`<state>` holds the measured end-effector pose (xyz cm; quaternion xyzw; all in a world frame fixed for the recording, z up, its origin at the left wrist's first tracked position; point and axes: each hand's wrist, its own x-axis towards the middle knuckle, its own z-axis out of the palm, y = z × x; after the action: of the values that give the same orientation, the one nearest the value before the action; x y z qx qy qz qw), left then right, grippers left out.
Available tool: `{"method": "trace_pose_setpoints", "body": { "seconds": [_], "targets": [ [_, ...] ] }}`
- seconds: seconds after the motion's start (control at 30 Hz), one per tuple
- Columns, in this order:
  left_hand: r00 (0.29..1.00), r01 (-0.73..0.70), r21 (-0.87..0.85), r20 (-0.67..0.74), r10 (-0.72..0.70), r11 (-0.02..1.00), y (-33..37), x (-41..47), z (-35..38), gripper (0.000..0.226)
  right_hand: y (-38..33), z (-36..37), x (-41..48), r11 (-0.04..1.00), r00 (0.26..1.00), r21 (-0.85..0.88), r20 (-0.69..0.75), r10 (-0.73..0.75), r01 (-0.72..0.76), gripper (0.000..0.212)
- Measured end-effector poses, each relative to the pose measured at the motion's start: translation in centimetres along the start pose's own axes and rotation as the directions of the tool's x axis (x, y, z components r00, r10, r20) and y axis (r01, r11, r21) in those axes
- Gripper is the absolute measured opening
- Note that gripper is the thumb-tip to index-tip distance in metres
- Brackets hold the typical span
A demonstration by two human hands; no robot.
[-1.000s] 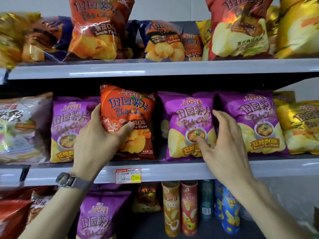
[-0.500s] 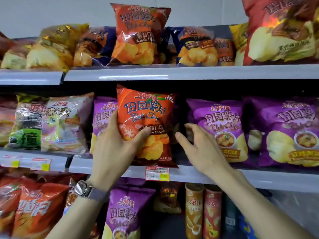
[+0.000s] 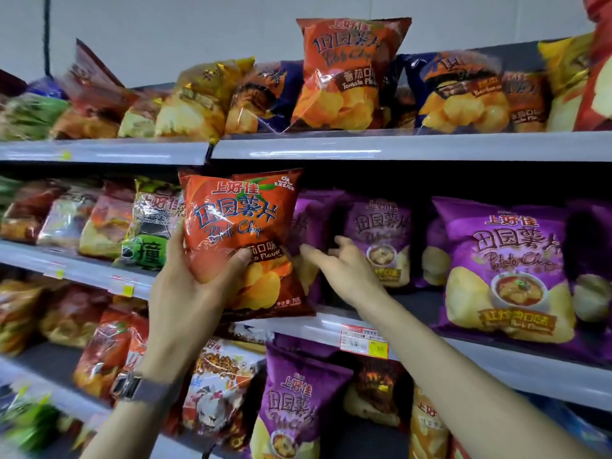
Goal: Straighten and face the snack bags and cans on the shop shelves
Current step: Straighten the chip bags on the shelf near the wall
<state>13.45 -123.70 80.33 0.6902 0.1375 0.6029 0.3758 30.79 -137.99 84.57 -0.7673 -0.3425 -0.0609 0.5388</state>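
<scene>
The orange chip bag point(image 3: 238, 240), lifted off the middle shelf point(image 3: 496, 356), is clasped by left hand point(image 3: 185, 303) fingers point(image 3: 239, 260); the right hand point(image 3: 344, 270), open and empty, is now reached into the vacated gap.

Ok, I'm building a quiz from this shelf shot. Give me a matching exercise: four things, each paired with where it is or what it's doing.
Things:
1. left hand
2. right hand
3. orange tomato bag
4. large purple bag

States:
A. standing on the top shelf
B. reaching in among the purple bags
C. holding an orange chip bag
D. standing at the middle shelf's front, right

Pairs: 1-C, 2-B, 3-A, 4-D
</scene>
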Motion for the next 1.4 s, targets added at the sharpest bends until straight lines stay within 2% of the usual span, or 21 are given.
{"method": "trace_pose_setpoints", "body": {
  "seconds": [0.17,0.3,0.43,0.57,0.6,0.7,0.73,0.87,1.0,1.07,1.17,1.3,1.4],
  "targets": [
    [0.999,0.038,0.06,-0.037,-0.036,0.997,-2.1,0.2,-2.2,0.088,-1.0,2.4,0.9,0.997,0.997,-0.029,0.026,0.076,-0.076,0.11],
    [0.998,0.049,0.064,-0.028,-0.048,0.997,-3.0,0.0,-2.4,0.074,-0.7,3.5,1.4,0.992,0.992,0.007,-0.038,0.122,-0.122,0.124],
    [0.997,0.079,0.015,0.013,-0.08,0.997,-3.3,0.5,-2.2,0.078,0.5,2.5,1.2,0.994,0.983,0.03,-0.15,0.11,-0.107,0.105],
    [0.997,0.048,0.02,0.057,-0.049,0.999,-3.1,1.3,-1.5,0.09,1.9,-0.7,0.3,0.995,0.974,0.066,-0.211,0.088,-0.076,0.079],
    [0.997,0.038,0.028,0.071,-0.04,0.999,-3.0,1.6,-1.2,0.092,2.3,-1.7,0.0,0.995,0.969,0.056,-0.23,0.089,-0.078,0.083],
    [0.993,0.003,0.024,0.121,-0.006,1.0,-2.5,2.3,-0.3,0.091,3.4,-4.6,-0.8,0.996,0.952,0.036,-0.292,0.091,-0.085,0.115],
    [0.991,-0.005,0.021,0.134,0.002,1.0,-2.4,2.7,0.1,0.091,3.5,-5.4,-1.1,0.995,0.948,0.032,-0.303,0.098,-0.093,0.119],
    [0.979,-0.049,0.053,0.2,0.037,0.997,-1.9,5.0,1.8,0.094,4.2,-7.4,-2.7,0.992,0.931,-0.021,-0.348,0.112,-0.127,0.099],
    [0.969,-0.097,0.122,0.239,0.066,0.988,-1.7,6.5,3.5,0.086,4.7,-7.4,-3.5,0.986,0.933,-0.122,-0.356,0.061,-0.111,0.094],
    [0.963,-0.088,0.097,0.263,0.06,0.991,-1.9,7.0,4.2,0.081,4.6,-7.3,-3.6,0.983,0.937,-0.155,-0.348,0.035,-0.094,0.09],
    [0.94,-0.061,0.019,0.338,0.051,0.998,-2.3,7.4,5.3,0.089,4.7,-7.4,-3.4,0.975,0.943,-0.203,-0.334,0.016,-0.089,0.083],
    [0.918,-0.036,0.008,0.396,0.03,0.999,-3.1,7.6,6.6,0.096,5.1,-8.2,-2.8,0.962,0.944,-0.243,-0.328,0.038,-0.123,0.077],
    [0.891,0.046,-0.034,0.453,-0.026,0.998,-4.1,7.9,7.3,0.098,5.3,-8.9,-2.4,0.963,0.95,-0.232,-0.308,0.059,-0.135,0.069]
  ]
}}
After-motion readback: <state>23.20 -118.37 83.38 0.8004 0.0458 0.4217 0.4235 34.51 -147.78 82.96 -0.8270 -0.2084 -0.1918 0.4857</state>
